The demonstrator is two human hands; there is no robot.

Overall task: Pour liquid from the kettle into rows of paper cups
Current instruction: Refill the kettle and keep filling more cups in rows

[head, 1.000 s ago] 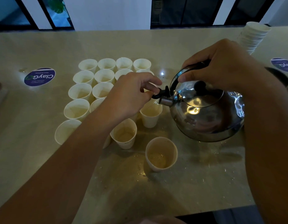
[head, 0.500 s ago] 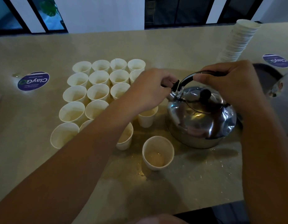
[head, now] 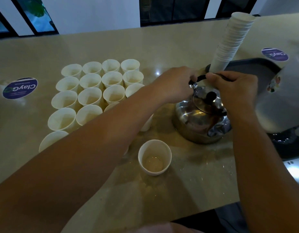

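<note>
Kettle now level on table, no longer tipped. Right hand clamped on handle; left hand pinching spout end. Paper cups in rows alongside, mostly filled; near cup barely wetted, likely still to fill.

I have only 1 view, from the camera on the person's head, looking forward and down across the table. It sits close above both forearms, with the windows along the top edge.
</note>
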